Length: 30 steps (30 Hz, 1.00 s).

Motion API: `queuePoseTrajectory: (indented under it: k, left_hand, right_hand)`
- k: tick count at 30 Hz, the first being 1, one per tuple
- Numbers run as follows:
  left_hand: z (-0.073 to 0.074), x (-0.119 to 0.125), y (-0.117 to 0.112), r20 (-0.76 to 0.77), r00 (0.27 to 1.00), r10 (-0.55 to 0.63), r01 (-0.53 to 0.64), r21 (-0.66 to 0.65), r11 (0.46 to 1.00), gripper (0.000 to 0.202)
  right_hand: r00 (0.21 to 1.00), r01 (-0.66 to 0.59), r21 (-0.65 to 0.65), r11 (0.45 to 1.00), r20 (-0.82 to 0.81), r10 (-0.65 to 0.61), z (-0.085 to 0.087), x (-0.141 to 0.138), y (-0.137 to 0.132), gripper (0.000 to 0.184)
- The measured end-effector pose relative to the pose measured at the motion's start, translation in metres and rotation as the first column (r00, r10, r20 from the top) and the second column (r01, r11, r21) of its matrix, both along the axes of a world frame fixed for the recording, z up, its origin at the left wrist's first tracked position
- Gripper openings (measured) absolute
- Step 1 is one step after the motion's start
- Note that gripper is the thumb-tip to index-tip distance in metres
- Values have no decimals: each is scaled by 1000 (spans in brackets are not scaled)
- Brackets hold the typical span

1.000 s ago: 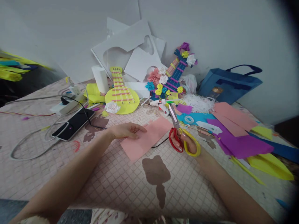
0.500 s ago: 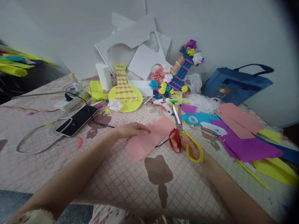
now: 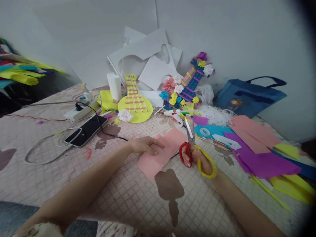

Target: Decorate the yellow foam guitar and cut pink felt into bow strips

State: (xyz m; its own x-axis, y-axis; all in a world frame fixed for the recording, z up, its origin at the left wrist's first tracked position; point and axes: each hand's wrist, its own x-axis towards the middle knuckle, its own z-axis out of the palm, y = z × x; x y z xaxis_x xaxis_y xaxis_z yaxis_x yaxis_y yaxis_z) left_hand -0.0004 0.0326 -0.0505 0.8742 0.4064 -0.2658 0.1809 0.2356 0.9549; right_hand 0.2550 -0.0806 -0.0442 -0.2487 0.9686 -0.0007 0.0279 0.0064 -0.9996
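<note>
Left of the pink paper (image 3: 160,159) on the bench (image 3: 118,187) lies a phone (image 3: 90,130), and the left hand (image 3: 144,145) rests its parted fingers on the paper's left side. Just right of that paper, the scissors (image 3: 192,141) are held in the right hand's (image 3: 200,161) fingers.

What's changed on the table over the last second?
In the right hand, the scissors have opened wider, blades and handles spreading apart. The left hand and the pink paper under it have shifted slightly right. Nothing was let go; the yellow toy guitar stayed put.
</note>
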Motion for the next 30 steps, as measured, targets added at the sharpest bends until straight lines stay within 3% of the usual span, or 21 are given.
queuePoseTrajectory:
  k: [7, 12, 15, 19, 25, 30]
  left_hand:
    - [5, -8, 3, 44, 998, 36, -38, 33, 999, 58]
    - [4, -8, 1, 80, 996, 30, -31, 10, 999, 61]
    - [3, -5, 0, 50, 999, 19, -20, 24, 1000, 50]
    - [0, -2, 0, 38, 995, 94, -97, 91, 991, 31]
    - [-1, -3, -2, 65, 992, 110, -106, -66, 992, 47]
    - [2, -2, -6, 45, 992, 122, -109, -220, 969, 35]
  right_hand:
    - [996, -77, 67, 995, -39, 79, -11, 4, 7, 49]
    - [993, -115, 48, 992, 26, 114, -6, 9, 6, 49]
    - [980, -175, 21, 984, 97, 172, 2, 18, -1, 47]
    - [958, -199, -40, 979, 204, 203, 17, 26, -17, 45]
    - [942, -203, -191, 960, 229, 245, 38, 23, -40, 35]
    - [906, -191, -291, 938, 316, 282, 43, 28, -53, 37]
